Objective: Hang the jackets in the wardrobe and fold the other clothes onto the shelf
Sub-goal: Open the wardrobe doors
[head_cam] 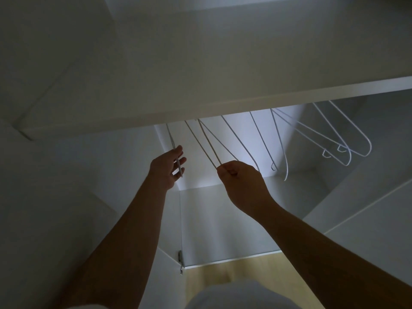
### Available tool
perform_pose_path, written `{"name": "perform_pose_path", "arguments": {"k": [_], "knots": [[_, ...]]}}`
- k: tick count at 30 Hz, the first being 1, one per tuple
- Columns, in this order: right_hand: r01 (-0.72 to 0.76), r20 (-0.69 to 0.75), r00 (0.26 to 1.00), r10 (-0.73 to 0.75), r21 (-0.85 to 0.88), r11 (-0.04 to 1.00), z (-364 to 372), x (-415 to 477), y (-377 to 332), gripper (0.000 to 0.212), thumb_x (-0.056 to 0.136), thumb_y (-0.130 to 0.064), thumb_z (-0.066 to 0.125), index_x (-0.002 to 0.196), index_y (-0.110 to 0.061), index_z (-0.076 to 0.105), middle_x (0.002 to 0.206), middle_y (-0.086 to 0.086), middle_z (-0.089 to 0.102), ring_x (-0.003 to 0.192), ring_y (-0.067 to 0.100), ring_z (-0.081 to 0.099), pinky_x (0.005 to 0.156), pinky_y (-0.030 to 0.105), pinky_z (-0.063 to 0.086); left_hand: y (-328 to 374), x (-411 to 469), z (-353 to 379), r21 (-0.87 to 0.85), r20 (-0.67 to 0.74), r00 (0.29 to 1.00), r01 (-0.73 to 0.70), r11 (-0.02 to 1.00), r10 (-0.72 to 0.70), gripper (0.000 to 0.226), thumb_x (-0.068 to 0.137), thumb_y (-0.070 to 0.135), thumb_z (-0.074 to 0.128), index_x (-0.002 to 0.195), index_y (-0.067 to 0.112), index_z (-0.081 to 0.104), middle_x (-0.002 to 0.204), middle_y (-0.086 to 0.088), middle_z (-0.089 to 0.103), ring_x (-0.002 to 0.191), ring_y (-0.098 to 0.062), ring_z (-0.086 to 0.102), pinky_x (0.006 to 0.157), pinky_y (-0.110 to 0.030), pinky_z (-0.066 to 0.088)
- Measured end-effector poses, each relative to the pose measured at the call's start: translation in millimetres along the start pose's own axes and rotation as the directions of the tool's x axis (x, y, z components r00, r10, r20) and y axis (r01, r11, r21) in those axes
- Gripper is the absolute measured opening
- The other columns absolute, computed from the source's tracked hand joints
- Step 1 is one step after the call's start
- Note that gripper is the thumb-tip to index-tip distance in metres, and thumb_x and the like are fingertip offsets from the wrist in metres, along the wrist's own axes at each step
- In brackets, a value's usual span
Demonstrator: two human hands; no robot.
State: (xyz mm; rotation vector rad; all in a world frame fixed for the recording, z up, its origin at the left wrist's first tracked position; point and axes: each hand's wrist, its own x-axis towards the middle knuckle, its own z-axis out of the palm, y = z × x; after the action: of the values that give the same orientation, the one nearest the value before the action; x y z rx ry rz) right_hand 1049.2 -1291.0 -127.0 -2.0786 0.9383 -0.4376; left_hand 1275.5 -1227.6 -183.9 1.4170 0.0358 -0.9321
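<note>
Reaching into wardrobe (223, 208) under shelf (200, 110). Right hand (242, 181) curled, pinching near corner of white hanger (208, 144). Left hand (168, 167) loosely spread, fingers touching leftmost hanger (170, 137). Other hangers (332, 130) hang bare to right. Jackets and other clothes out of view; whereabouts unknown. Judged early stage: nothing hung, nothing seen folded on shelf, whole job left.

Thin white wire hangers (261, 139) hang in a row beneath the front edge of a flat white wardrobe shelf (200, 74), dimly lit, above a pale wooden floor (234, 272).
</note>
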Motion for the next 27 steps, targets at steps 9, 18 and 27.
{"name": "perform_pose_path", "arguments": {"k": [9,18,27], "knots": [[0.052,0.004,0.999,-0.052,0.015,0.999,-4,-16,-4,0.023,0.101,-0.032,0.052,0.101,-0.020,0.072,0.082,-0.017,0.062,0.073,-0.011,0.054,0.064,-0.004,0.036,-6,-56,-6,0.015,-0.006,0.994,-0.109,0.994,0.109,0.035,0.081,0.029,0.082,0.110,0.014,0.069,0.097,0.003,0.078,0.087,-0.013,0.075,0.076,-0.039,0.056],[0.131,0.102,0.986,-0.133,0.026,0.991,-7,-68,1,0.023,0.101,-0.031,0.052,0.097,-0.019,0.072,0.081,-0.019,0.061,0.075,-0.004,0.057,0.067,0.002,0.034,-64,-157,-14,0.189,-0.179,0.981,-0.038,0.981,0.072,0.029,0.084,0.029,0.080,0.104,0.011,0.068,0.093,-0.002,0.074,0.080,-0.015,0.074,0.070,-0.035,0.057],[0.093,0.241,0.964,-0.108,0.076,0.993,-10,-136,22,0.032,0.100,-0.031,0.053,0.092,-0.007,0.073,0.081,-0.001,0.070,0.074,0.005,0.062,0.072,0.011,0.043,-103,-256,-34,0.606,-0.241,0.967,0.218,0.765,-0.085,0.025,0.089,0.030,0.074,0.093,0.006,0.068,0.091,-0.008,0.075,0.071,-0.018,0.071,0.061,-0.030,0.053]]}}
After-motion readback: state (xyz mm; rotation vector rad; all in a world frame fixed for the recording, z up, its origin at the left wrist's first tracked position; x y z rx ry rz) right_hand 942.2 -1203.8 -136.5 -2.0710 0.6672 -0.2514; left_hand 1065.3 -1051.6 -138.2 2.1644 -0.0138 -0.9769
